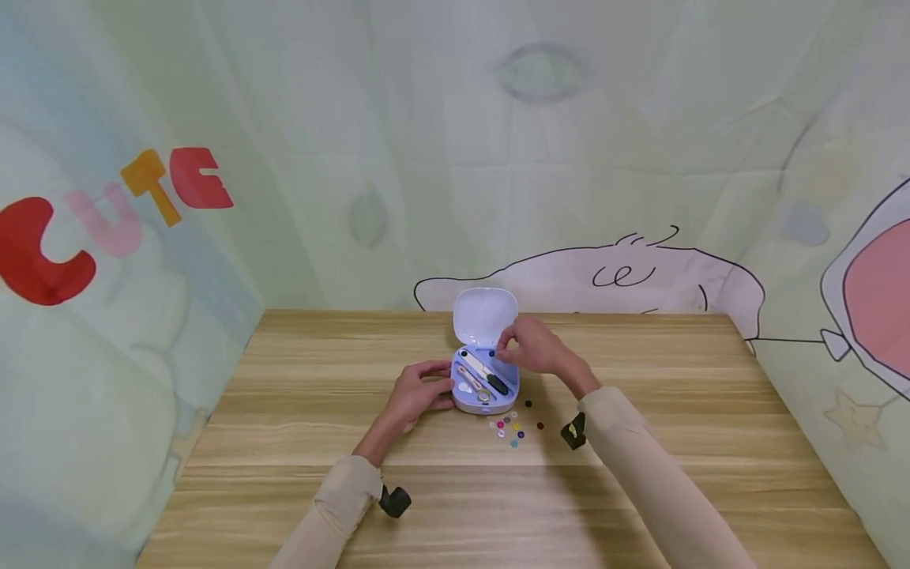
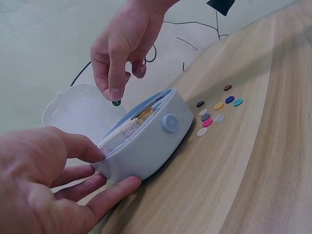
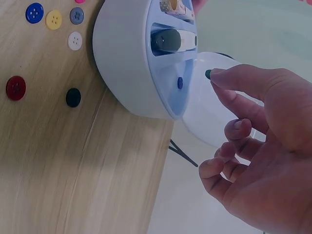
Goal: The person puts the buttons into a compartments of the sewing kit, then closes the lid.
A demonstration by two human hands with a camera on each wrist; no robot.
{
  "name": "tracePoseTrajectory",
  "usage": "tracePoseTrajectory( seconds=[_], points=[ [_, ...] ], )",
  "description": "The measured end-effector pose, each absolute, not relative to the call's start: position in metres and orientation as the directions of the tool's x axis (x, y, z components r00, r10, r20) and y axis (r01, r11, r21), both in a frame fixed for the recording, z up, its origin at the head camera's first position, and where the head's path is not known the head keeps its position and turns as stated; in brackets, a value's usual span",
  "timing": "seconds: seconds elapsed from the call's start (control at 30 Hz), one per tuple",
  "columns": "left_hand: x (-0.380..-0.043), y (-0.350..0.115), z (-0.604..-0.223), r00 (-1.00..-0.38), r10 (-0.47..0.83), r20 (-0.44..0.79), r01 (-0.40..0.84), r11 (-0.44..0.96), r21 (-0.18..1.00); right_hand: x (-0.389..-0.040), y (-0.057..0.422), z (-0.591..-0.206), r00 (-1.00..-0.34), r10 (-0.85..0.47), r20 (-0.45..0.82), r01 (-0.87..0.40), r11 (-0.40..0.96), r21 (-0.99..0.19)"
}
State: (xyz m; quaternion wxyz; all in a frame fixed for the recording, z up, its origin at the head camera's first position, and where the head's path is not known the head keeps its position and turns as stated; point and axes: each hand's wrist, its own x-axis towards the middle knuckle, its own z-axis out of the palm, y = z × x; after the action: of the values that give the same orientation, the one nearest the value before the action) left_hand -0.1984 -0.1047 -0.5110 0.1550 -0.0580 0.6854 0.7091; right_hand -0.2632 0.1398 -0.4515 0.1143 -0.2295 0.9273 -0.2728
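Note:
A light-blue sewing box (image 1: 486, 409) stands on the table with its white lid (image 1: 486, 314) raised at the back. My left hand (image 1: 418, 393) rests its fingertips on the box's left rim and side, fingers spread. Above the right rear compartment, my right hand (image 1: 535, 346) pinches a dark green button (image 3: 208, 74) between thumb and index finger, its other fingers loosely bent. In that compartment lies a dark blue button (image 3: 180, 83). A black-handled tool (image 1: 498, 385) with a white end lies diagonally across the box, beside a pale strip with printed numbers (image 2: 130, 128).
Several loose buttons lie before the box, among them a yellow button (image 3: 53, 20), a dark red button (image 3: 16, 88), a dark green button (image 3: 73, 97) and a turquoise button (image 2: 238, 102). Behind the wooden table (image 1: 320, 490) hangs a printed curtain (image 1: 320, 197).

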Motion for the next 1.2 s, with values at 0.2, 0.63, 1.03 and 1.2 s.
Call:
tracePoseTrajectory(
  seconds=[0.2,0.63,1.03,1.2],
  points=[
    [-0.198,-0.104,-0.511,-0.946,0.129,-0.298,-0.303,-0.013,0.953,-0.267,0.136,-0.457,-0.866,-0.493,-0.087,-0.368,0.744,-0.557],
    [-0.198,-0.103,-0.511,-0.952,0.132,-0.276,-0.284,-0.047,0.958,-0.269,0.133,-0.464,-0.887,-0.444,-0.131,-0.309,0.779,-0.545],
    [-0.198,-0.103,-0.51,-0.947,0.133,-0.291,-0.297,-0.028,0.954,-0.259,0.137,-0.451,-0.877,-0.469,-0.106,-0.356,0.781,-0.514],
    [-0.198,-0.103,-0.51,-0.947,0.132,-0.292,-0.299,-0.028,0.954,-0.255,0.146,-0.448,-0.873,-0.478,-0.093,-0.365,0.768,-0.526]
  ],
)
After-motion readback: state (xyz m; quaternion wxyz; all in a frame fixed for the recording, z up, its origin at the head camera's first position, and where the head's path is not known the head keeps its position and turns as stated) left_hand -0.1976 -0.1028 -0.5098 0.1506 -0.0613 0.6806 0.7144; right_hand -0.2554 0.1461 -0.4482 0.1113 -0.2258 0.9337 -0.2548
